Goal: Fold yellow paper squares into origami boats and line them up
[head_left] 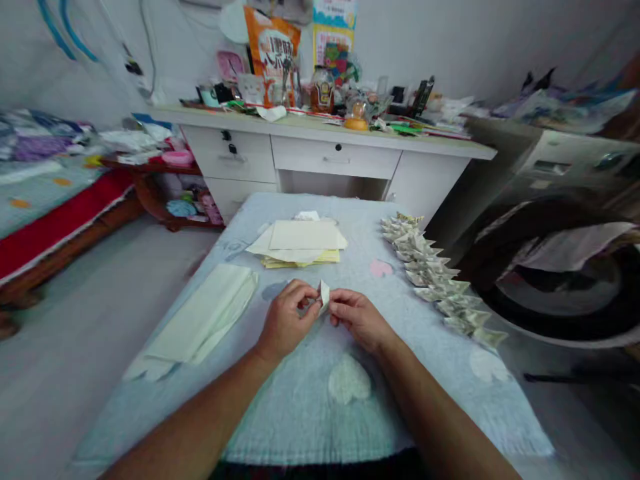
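Note:
A small folded piece of pale paper (pixel 325 294) is held upright over the middle of the cloth. My left hand (pixel 290 316) pinches it from the left between thumb and fingers. On its other side, the fingertips of my right hand (pixel 357 317) are closed at the paper's edge. Just beyond my hands lies a stack of cream and yellow paper sheets (pixel 304 235). To the left is a pile of long pale paper sheets (pixel 205 313). Several folded paper pieces with pointed tips (pixel 430 267) stand in a row at the right.
A light blue patterned cloth (pixel 320 413) covers the table. Behind stands a white desk (pixel 335 157) crowded with jars and packets. A front-loading washing machine (pixel 555 233) with its door open is at the right, and a bed (pixel 60 200) at the left.

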A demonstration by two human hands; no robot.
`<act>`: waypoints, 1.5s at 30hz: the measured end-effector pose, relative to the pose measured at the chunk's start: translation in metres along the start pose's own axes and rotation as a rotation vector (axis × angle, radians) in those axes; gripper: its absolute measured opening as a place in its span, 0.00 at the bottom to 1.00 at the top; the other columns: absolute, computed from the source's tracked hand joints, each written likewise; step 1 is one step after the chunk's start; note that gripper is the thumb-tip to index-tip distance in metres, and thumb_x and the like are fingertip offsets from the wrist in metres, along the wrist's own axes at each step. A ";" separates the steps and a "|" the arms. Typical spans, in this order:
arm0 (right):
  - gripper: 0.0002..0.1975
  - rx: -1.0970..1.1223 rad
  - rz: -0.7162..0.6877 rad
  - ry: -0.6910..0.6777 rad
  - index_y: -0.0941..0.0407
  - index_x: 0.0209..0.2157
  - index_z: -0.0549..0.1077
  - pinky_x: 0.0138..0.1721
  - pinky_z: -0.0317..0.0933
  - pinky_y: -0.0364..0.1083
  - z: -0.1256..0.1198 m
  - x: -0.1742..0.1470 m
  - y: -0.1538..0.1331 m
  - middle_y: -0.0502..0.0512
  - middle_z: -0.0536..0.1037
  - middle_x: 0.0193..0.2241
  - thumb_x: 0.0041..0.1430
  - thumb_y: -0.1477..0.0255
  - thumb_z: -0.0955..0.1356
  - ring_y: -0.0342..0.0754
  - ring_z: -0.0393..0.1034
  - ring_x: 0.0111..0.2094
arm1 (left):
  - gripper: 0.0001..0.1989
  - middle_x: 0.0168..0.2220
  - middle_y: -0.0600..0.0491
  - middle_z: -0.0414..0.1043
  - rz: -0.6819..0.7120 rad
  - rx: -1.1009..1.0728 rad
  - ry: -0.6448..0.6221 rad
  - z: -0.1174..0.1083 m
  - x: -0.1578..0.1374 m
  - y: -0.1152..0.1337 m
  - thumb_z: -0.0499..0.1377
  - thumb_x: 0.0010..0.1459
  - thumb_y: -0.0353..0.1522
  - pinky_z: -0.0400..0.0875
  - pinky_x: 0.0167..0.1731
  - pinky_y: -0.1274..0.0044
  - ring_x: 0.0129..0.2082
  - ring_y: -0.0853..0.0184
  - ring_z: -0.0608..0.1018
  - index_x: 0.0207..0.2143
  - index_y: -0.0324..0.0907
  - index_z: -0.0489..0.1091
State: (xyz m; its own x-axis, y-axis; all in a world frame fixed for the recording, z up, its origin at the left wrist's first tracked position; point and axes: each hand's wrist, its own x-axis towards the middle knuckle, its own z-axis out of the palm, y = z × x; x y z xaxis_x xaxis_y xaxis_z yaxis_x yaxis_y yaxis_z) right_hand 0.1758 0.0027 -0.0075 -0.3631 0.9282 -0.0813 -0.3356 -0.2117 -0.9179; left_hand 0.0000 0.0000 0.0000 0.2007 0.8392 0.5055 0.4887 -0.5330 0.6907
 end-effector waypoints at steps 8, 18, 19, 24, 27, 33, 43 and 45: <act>0.09 0.116 0.070 -0.014 0.58 0.33 0.79 0.26 0.56 0.40 0.001 -0.003 -0.004 0.52 0.76 0.26 0.47 0.72 0.73 0.40 0.64 0.25 | 0.04 0.32 0.54 0.68 0.072 0.043 -0.004 -0.002 0.002 -0.003 0.58 0.58 0.26 0.67 0.34 0.79 0.33 0.71 0.73 0.33 0.41 0.72; 0.09 0.244 0.128 0.051 0.60 0.31 0.77 0.28 0.62 0.42 -0.007 -0.001 0.003 0.55 0.77 0.28 0.49 0.69 0.73 0.43 0.69 0.28 | 0.07 0.34 0.53 0.72 0.177 0.078 -0.068 -0.006 0.001 -0.006 0.56 0.59 0.24 0.69 0.37 0.78 0.35 0.70 0.75 0.35 0.41 0.74; 0.09 0.245 0.129 0.054 0.61 0.31 0.77 0.27 0.62 0.41 -0.007 0.000 0.004 0.55 0.77 0.28 0.50 0.69 0.73 0.43 0.69 0.28 | 0.07 0.34 0.52 0.73 0.190 0.088 -0.073 -0.006 0.001 -0.006 0.56 0.59 0.24 0.69 0.38 0.78 0.36 0.70 0.75 0.35 0.41 0.74; 0.10 0.258 0.165 0.026 0.61 0.32 0.77 0.27 0.61 0.41 -0.006 -0.001 0.002 0.55 0.76 0.30 0.51 0.68 0.72 0.42 0.67 0.28 | 0.08 0.35 0.52 0.74 0.282 0.161 -0.075 -0.005 0.000 -0.006 0.55 0.60 0.24 0.69 0.38 0.78 0.36 0.70 0.75 0.35 0.41 0.74; 0.12 0.262 0.176 -0.005 0.60 0.33 0.76 0.27 0.61 0.41 -0.004 -0.003 -0.001 0.55 0.75 0.31 0.50 0.66 0.73 0.42 0.67 0.29 | 0.07 0.35 0.52 0.74 0.333 0.190 -0.047 -0.004 0.002 -0.004 0.56 0.60 0.25 0.69 0.38 0.77 0.36 0.69 0.74 0.34 0.41 0.74; 0.18 -0.011 0.049 0.002 0.56 0.35 0.71 0.25 0.58 0.41 0.002 -0.005 -0.004 0.50 0.71 0.28 0.48 0.59 0.73 0.42 0.63 0.27 | 0.07 0.37 0.50 0.72 0.339 0.279 0.010 -0.003 0.003 -0.004 0.57 0.60 0.27 0.69 0.41 0.73 0.40 0.65 0.72 0.34 0.42 0.75; 0.08 -0.601 -0.365 0.194 0.55 0.29 0.66 0.27 0.54 0.41 -0.002 0.000 0.003 0.46 0.64 0.25 0.54 0.69 0.69 0.41 0.58 0.26 | 0.07 0.41 0.49 0.70 0.316 0.345 -0.055 0.004 0.000 -0.015 0.55 0.61 0.28 0.71 0.42 0.71 0.42 0.63 0.72 0.36 0.42 0.74; 0.04 -0.703 -0.395 0.187 0.55 0.29 0.67 0.28 0.55 0.41 -0.002 -0.001 0.003 0.48 0.65 0.26 0.55 0.71 0.68 0.41 0.59 0.27 | 0.07 0.40 0.49 0.70 0.296 0.340 -0.072 0.003 0.001 -0.014 0.56 0.60 0.28 0.71 0.42 0.70 0.42 0.63 0.72 0.36 0.43 0.74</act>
State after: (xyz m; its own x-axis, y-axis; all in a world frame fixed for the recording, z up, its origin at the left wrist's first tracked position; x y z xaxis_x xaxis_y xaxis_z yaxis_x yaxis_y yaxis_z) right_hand 0.1769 0.0019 -0.0107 -0.1608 0.9429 0.2916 0.2362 0.3236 -0.9162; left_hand -0.0037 0.0088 -0.0108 0.4266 0.6678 0.6100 0.6502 -0.6952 0.3064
